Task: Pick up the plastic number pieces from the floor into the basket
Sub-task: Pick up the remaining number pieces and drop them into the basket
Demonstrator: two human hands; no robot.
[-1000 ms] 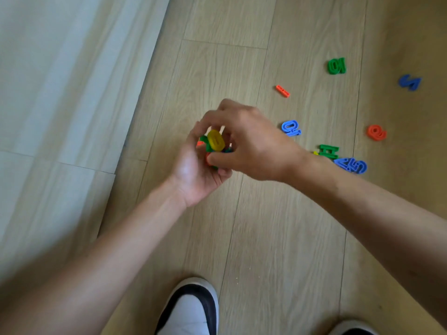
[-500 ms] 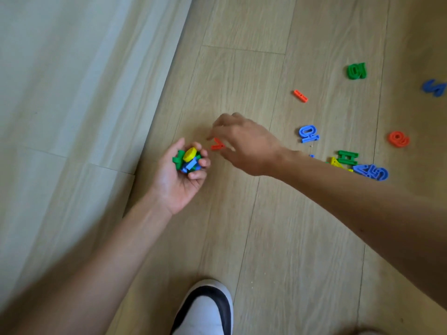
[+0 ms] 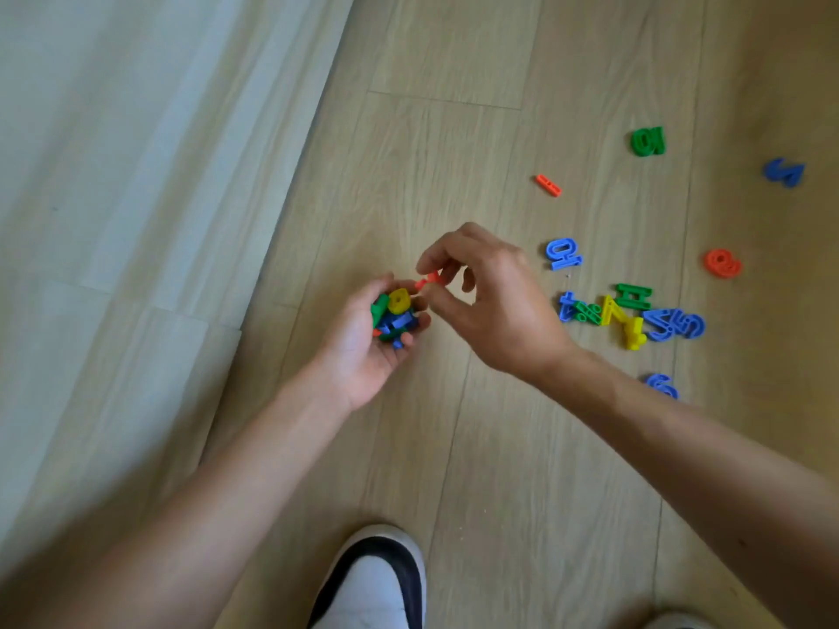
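Head view: wooden floor point(image 3: 476, 447) spreads below both hands. Left hand point(image 3: 367, 351) cups a handful of coloured pieces point(image 3: 392, 317). Right hand point(image 3: 490, 306), just beside it, pinches a small red piece point(image 3: 427, 280); more number pieces point(image 3: 631, 315) lie scattered beyond its wrist.

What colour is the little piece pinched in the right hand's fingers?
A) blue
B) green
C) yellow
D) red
D: the right hand pinches a small red piece between thumb and fingertips, right beside the left hand, which cups a bunch of pieces in yellow, green and blue.
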